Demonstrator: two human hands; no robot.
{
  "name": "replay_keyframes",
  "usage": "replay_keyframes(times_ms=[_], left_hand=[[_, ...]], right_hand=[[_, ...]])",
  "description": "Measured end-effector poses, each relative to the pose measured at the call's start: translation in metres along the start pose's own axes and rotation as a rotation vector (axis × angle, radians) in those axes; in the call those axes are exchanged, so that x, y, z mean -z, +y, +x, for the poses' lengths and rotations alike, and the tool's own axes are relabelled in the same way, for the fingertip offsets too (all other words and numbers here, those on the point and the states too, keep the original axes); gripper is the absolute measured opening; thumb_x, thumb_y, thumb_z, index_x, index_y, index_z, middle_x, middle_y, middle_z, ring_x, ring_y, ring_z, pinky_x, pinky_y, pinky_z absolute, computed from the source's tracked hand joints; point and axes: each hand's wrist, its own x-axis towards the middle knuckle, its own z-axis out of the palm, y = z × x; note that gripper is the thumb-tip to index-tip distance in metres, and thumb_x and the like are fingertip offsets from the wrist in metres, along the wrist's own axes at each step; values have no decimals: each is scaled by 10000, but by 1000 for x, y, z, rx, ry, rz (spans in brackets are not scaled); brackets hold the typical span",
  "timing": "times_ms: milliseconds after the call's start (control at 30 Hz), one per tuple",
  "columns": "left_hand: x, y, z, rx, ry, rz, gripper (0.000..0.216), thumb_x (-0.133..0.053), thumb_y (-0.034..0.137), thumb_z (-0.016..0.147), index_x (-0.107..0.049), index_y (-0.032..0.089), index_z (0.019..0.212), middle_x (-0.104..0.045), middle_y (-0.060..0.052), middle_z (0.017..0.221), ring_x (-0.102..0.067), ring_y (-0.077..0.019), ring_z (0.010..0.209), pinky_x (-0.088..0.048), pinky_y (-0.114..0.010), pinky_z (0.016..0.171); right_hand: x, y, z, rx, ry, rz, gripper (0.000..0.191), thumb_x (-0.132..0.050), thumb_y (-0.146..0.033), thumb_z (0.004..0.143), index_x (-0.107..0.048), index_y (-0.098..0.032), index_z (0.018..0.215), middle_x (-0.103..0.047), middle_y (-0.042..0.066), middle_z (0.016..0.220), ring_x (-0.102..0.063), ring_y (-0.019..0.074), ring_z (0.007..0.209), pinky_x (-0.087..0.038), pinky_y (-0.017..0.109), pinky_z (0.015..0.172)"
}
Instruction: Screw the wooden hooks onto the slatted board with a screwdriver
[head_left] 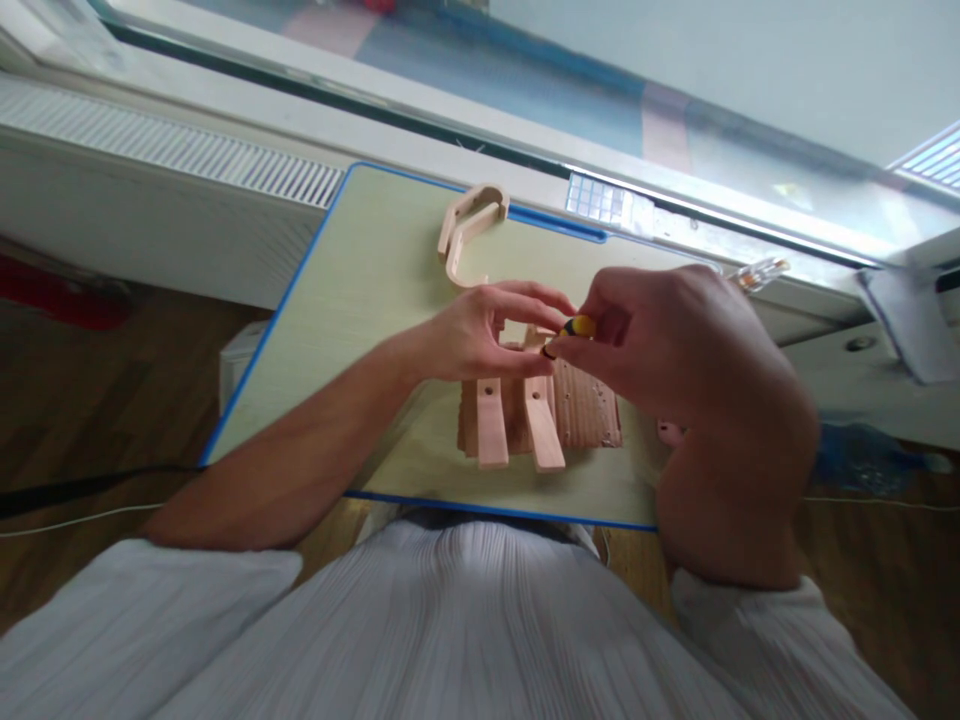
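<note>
"Where was the screwdriver (pixel 580 326)?"
"Pinched in the right hand (pixel 660 340), over the wooden board (pixel 589 410)."
"Its feel?"
"Light and stiff, I judged (best held by its yellow end (pixel 586 325))."
"Its long axis?"
"Slanting, black end (pixel 550 351) lower left. Whether the left hand (pixel 480 332) gripped anything, I couldn't tell."

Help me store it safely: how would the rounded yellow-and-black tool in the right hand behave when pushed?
The yellow-and-black tool may roll, since its handle looks rounded. It is probably light, looking small beside the right hand.
</note>
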Motion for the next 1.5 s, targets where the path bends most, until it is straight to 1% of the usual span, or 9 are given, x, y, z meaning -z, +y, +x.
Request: replay_keyframes(times_ms=[167, 367, 500, 767, 867, 1000, 1100, 1267, 1500], left_hand=[[-3, -6, 0, -14, 33, -2, 337, -993, 316, 856, -916, 278, 1182, -831, -112, 1341, -794, -229, 1224, -636, -345, 1086], [1, -6, 0, -10, -7, 54, 283, -971, 325, 886, -924, 276, 1161, -835, -127, 1345, -775, -238, 1245, -612, -368, 1114], [0, -4, 0, 4, -2, 61, 270, -974, 315, 882, -924, 270, 1144, -822, -139, 1387, -779, -249, 1255, -617, -389, 1121], [-4, -3, 1, -7, 55, 27, 213, -965, 245, 872, -914, 250, 1078, -841, -104, 1300, -793, -217, 1205, -613, -348, 1115], [-2, -2, 1, -5, 27, 36, 210, -945, 236, 889, -916, 252, 1096, -835, -113, 1304, -785, -231, 1225, -609, -364, 1125], [1, -3, 0, 0, 15, 22, 258, -964, 271, 869, -915, 249, 1121, -821, -137, 1330, -786, -251, 1219, -633, -383, 1091], [0, -3, 0, -2, 14, 8, 277, -964, 301, 875, -906, 246, 1140, -813, -134, 1350, -789, -232, 1202, -641, -349, 1061], [-5, -5, 0, -8, 53, -67, 342, -1011, 352, 829, -888, 237, 1127, -817, -121, 1310, -778, -234, 1219, -633, -349, 1067], [-3, -3, 1, 4, 11, -106, 232, -940, 365, 920, -882, 221, 1093, -805, -124, 1261, -769, -217, 1194, -622, -328, 1046]], right_hand=[[-4, 2, 7, -31, 9, 1, 266, -772, -512, 944, -775, -275, 824, -743, 63, 721, -684, 261, 755, -392, 377, 685], [5, 4, -3, 99, -52, 111, 214, -772, -405, 956, -820, -298, 1135, -825, 31, 915, -722, 236, 776, -455, 384, 744], [7, 2, -5, 86, -17, 84, 102, -735, -282, 939, -821, -264, 991, -795, 39, 837, -703, 237, 745, -446, 396, 756], [2, 4, 2, -15, 4, 8, 278, -811, -506, 912, -758, -258, 796, -700, 21, 678, -608, 205, 641, -354, 372, 668], [4, 8, 2, 13, -26, 47, 306, -812, -573, 911, -807, -267, 894, -747, 24, 736, -670, 225, 681, -427, 381, 700], [9, 9, 0, 140, -78, 115, 191, -771, -390, 946, -854, -303, 1094, -831, 34, 910, -762, 264, 813, -519, 420, 797], [9, 5, 0, 125, -96, 96, 151, -724, -329, 966, -864, -299, 1015, -826, 44, 890, -763, 271, 829, -519, 421, 788], [0, -1, 6, 28, -4, 45, 179, -780, -465, 937, -834, -295, 919, -775, 47, 758, -733, 272, 799, -469, 401, 737], [-1, -1, 6, 29, -15, 54, 253, -787, -539, 947, -838, -310, 1044, -822, 48, 850, -761, 281, 837, -477, 388, 729]])
